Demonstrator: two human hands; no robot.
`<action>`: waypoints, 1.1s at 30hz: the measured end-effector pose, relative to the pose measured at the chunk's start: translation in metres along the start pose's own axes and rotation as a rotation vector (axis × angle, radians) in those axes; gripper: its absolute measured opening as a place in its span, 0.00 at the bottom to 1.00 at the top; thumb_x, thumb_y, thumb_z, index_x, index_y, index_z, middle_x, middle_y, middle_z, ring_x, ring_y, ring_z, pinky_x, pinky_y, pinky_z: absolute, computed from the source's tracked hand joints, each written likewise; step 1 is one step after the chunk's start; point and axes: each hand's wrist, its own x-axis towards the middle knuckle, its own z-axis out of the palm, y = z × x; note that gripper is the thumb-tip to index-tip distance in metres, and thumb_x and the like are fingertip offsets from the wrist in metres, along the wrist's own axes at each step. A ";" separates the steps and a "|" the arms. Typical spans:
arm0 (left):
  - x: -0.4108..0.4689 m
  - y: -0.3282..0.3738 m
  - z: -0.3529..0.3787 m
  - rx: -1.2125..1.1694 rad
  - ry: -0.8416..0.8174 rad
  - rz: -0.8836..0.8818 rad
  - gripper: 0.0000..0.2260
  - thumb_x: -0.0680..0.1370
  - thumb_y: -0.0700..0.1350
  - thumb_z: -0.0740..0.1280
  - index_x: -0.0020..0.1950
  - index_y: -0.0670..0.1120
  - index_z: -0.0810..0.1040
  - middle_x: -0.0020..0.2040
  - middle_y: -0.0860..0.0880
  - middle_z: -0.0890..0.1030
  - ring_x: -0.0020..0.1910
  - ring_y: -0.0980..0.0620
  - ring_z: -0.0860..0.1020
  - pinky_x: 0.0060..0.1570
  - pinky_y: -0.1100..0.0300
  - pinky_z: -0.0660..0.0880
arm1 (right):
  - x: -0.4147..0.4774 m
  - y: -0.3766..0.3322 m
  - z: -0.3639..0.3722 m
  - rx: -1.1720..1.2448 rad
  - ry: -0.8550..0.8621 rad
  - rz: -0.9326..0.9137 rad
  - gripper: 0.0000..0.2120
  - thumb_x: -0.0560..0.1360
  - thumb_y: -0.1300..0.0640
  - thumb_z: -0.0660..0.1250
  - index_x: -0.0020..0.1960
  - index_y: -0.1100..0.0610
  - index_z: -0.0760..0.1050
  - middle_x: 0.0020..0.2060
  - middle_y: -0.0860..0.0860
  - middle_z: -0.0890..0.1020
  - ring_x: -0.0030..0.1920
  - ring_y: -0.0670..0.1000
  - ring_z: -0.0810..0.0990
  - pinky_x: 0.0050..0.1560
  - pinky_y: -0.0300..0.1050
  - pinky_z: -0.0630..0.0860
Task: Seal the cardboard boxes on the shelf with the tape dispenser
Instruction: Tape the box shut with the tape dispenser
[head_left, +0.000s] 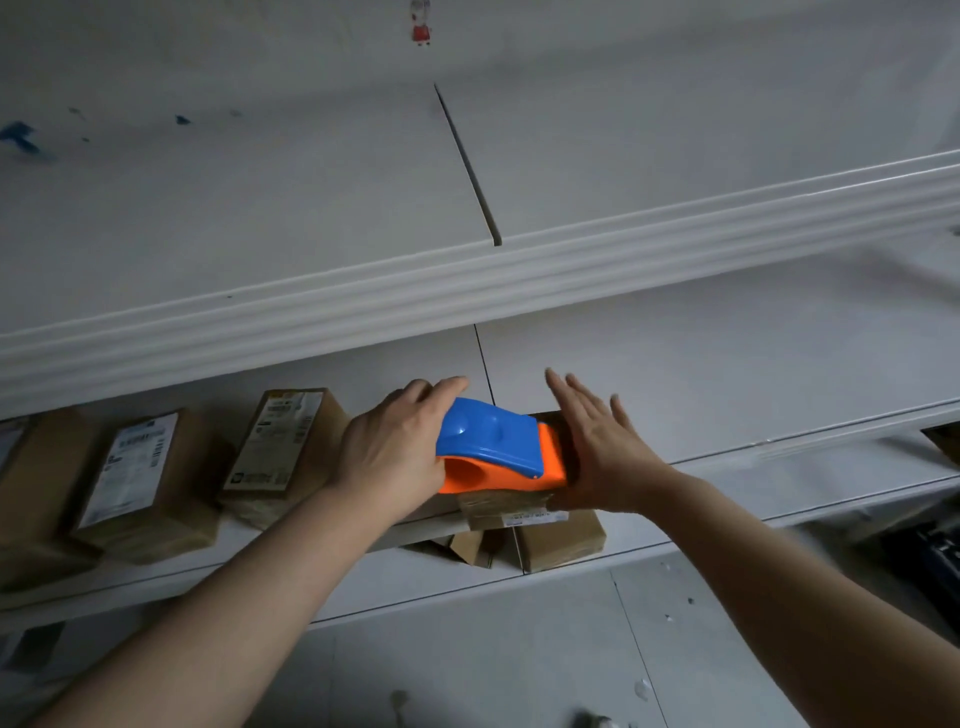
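My left hand (395, 447) grips the blue and orange tape dispenser (496, 447) from its left end and holds it flat on top of a cardboard box (498, 503) at the shelf's front edge. Most of that box is hidden under the dispenser and my hands. My right hand (602, 441) is flat, fingers spread, pressed against the right side of the box beside the dispenser's orange end. Three more cardboard boxes with white labels lie to the left on the same shelf, the nearest one (283, 449) just beside my left wrist.
The white shelf (779, 457) runs across the view, with a higher white shelf (467, 291) overhanging it. Below, a lower shelf holds another box (561, 540) and some folded cardboard (467, 545). A dark object (935, 561) sits at the far right.
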 end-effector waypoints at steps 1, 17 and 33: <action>0.001 0.001 0.000 0.014 0.001 0.004 0.34 0.72 0.40 0.65 0.75 0.58 0.55 0.65 0.54 0.70 0.61 0.50 0.73 0.46 0.57 0.71 | 0.002 -0.003 0.000 -0.010 -0.018 -0.014 0.61 0.63 0.45 0.77 0.77 0.53 0.36 0.77 0.47 0.54 0.77 0.48 0.46 0.74 0.64 0.44; -0.022 -0.103 -0.008 0.027 -0.099 -0.236 0.32 0.69 0.38 0.65 0.70 0.60 0.63 0.68 0.54 0.70 0.61 0.45 0.74 0.48 0.54 0.74 | 0.007 -0.003 -0.005 -0.099 -0.074 0.046 0.58 0.64 0.45 0.75 0.78 0.51 0.38 0.73 0.45 0.62 0.74 0.48 0.55 0.75 0.61 0.44; -0.022 -0.096 0.016 0.041 -0.099 -0.231 0.32 0.71 0.37 0.64 0.72 0.57 0.63 0.65 0.51 0.72 0.61 0.45 0.74 0.49 0.51 0.76 | 0.023 -0.044 0.037 -0.555 -0.143 -0.152 0.60 0.65 0.32 0.69 0.77 0.55 0.33 0.77 0.54 0.37 0.76 0.55 0.34 0.71 0.69 0.42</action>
